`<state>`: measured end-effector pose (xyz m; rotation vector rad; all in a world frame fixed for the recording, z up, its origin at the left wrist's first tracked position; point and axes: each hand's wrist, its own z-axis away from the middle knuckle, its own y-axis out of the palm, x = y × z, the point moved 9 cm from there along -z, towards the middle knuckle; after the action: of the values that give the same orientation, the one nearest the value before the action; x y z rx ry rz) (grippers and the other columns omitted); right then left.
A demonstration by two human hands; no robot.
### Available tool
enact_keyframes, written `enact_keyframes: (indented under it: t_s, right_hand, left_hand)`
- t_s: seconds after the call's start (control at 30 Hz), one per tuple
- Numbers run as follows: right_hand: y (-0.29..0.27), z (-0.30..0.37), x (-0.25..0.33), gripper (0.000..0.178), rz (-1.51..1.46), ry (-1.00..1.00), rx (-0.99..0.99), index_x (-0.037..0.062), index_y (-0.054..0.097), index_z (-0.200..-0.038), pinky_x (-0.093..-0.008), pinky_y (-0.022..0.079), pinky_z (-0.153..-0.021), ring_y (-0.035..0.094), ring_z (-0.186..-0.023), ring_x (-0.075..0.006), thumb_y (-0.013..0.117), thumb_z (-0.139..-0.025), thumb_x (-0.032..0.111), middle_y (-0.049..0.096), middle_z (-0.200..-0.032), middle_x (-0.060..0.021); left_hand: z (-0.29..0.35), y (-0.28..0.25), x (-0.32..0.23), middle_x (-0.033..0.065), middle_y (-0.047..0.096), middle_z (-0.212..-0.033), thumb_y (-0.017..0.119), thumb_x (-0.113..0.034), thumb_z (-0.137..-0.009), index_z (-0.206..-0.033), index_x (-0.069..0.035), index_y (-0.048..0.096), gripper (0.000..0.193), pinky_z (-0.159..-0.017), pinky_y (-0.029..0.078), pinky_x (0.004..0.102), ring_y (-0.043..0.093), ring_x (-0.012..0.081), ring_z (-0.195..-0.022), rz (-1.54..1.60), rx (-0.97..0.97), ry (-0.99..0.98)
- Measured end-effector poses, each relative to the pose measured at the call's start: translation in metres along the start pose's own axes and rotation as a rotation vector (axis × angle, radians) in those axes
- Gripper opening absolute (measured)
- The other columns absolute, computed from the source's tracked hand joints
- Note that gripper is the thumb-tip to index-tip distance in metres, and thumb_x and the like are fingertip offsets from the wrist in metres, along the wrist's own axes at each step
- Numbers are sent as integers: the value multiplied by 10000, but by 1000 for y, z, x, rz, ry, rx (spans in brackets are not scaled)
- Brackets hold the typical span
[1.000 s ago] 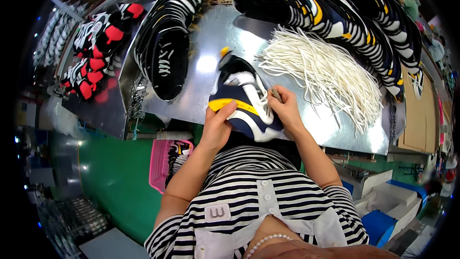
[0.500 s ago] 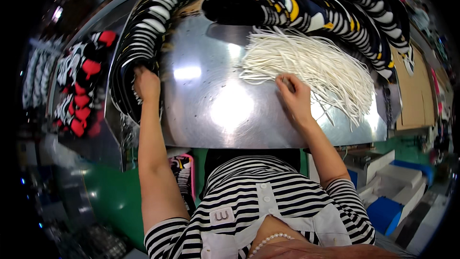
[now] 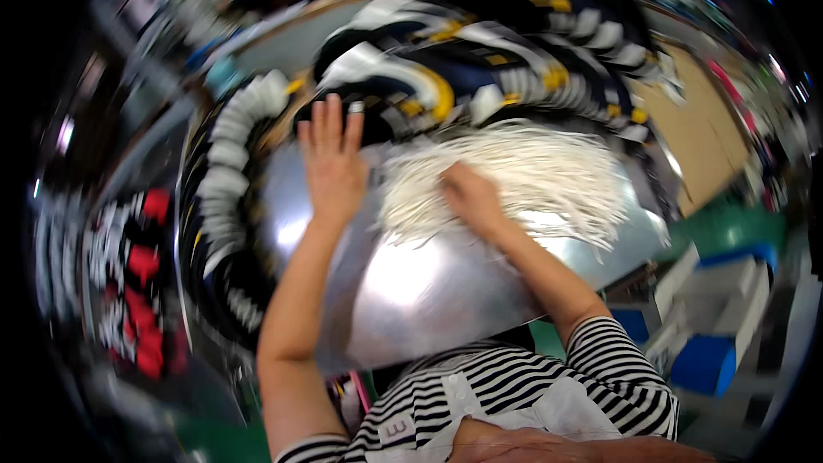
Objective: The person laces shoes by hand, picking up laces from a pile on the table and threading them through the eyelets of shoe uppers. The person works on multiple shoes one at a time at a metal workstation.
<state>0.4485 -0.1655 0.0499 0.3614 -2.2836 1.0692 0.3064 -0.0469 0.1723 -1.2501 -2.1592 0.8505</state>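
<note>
My left hand is open, its fingers stretched out and pointing away from me. It is over the metal tabletop, with its fingertips at the near end of the nested row of black, white and yellow shoe uppers. Nothing shows in it. My right hand lies over the left part of a loose pile of white shoelaces. Its fingers are curled closed, and motion blur hides what they pinch. Along the table's left side curves another nested row of uppers.
Red, black and white pieces lie in a heap beyond the left edge. More stacked uppers stand at the far side. Brown cardboard is at the far right, and a white-and-blue box stands below on the right.
My left hand has left the left row of uppers, moved right and spread its fingers. My right hand has moved onto the laces. The whole view has shifted.
</note>
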Motion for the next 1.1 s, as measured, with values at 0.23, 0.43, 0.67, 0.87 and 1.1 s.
enact_keyframes:
  t_s: [0.23,0.43,0.67,0.87,1.1]
  right_hand:
    - [1,22,7,151,-165,129,124,106,591,-995,-414,508,-699,652,-812,-295,597,-875,198,658,-856,-90]
    - [-28,38,-10,126,-740,369,65,43,627,-934,-318,497,-655,663,-707,-167,581,-880,147,703,-756,-74]
    - [-9,48,8,177,-1186,444,155,15,572,-1045,-225,338,-458,418,-495,-51,589,-903,119,660,-748,-58]
    - [-39,39,46,170,-1305,369,147,11,573,-1029,-216,294,-405,398,-436,-40,608,-922,138,624,-703,-59]
    - [-58,51,115,144,-1344,266,236,47,575,-1013,-210,232,-402,354,-436,-25,594,-960,179,589,-649,-22]
  left_hand:
    - [-99,97,31,190,555,-1148,625,79,-631,-1431,-5,402,835,-940,381,468,511,397,-1062,103,247,242]
    - [-65,71,18,207,581,-1139,588,110,-632,-1489,10,285,915,-1011,384,478,545,407,-1021,62,510,98]
    - [31,31,28,264,251,-1537,652,-49,-765,-1486,33,266,822,-1156,232,516,272,445,-1399,-103,125,74]
    - [191,25,144,327,295,-1479,726,-330,-843,-1506,-6,216,897,-1115,326,497,366,484,-1327,-109,281,-669]
    - [222,12,122,304,602,-1142,657,-169,-887,-1340,62,417,563,-942,476,426,613,418,-988,348,207,-932]
